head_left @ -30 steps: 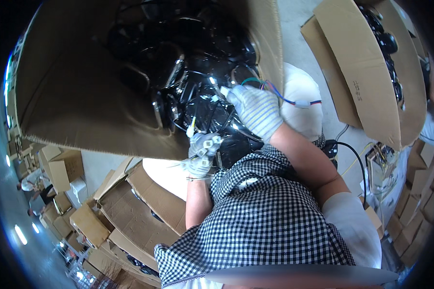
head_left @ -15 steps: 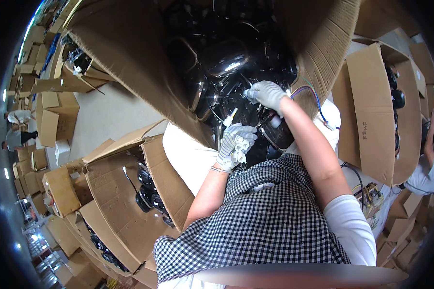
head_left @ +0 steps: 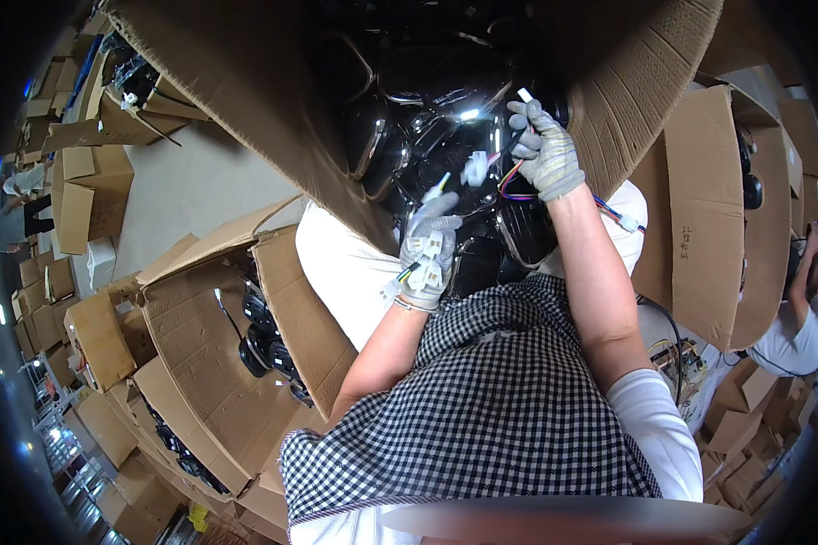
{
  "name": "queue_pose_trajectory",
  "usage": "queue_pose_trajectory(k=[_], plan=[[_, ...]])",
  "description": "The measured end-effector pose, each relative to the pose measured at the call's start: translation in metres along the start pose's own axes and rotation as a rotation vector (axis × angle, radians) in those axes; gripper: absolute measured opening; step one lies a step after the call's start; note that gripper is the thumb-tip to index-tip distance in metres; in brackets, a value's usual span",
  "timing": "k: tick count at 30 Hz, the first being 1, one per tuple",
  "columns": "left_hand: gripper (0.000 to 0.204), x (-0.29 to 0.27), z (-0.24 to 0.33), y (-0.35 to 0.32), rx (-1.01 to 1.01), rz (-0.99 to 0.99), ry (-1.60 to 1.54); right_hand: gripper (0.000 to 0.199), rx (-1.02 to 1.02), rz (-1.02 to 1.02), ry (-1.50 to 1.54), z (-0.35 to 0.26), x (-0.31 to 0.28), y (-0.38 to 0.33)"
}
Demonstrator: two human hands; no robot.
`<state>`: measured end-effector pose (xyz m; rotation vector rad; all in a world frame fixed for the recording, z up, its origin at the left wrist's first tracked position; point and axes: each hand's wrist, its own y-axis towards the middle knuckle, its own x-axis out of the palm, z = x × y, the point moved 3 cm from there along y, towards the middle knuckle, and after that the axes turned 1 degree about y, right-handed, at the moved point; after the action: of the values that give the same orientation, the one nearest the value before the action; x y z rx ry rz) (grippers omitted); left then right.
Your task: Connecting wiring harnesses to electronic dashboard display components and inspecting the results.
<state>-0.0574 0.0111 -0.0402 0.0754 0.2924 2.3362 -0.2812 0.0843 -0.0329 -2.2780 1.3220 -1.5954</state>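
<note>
Apparently a wire-handling step: right hand (head_left: pixel 551 163) pinches white plug (head_left: pixel 524 94) above black parts (head_left: pixel 441 73) in carton (head_left: pixel 641 91); left hand (head_left: pixel 425 263), fingers curled, holds white connectors (head_left: pixel 433 243). Next move probably calls for keeping coloured wires (head_left: pixel 511 194) untangled.

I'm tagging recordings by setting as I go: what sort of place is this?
Probably a factory or warehouse assembly area: open cardboard boxes stand around, the big one in front is filled with glossy black parts, and white wire connectors are being handled.
</note>
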Motion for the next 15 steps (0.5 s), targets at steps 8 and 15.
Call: queue_pose_trajectory(k=[8, 15], plan=[[0.054, 0.008, 0.003, 0.008, -0.156, -0.120, 0.124, 0.034, 0.142, 0.030, -0.218, 0.064, -0.015, -0.030], [0.016, 0.019, 0.024, 0.027, 0.499, -0.389, 0.549, 0.035, 0.188, 0.033, -0.277, 0.061, -0.020, -0.047]])
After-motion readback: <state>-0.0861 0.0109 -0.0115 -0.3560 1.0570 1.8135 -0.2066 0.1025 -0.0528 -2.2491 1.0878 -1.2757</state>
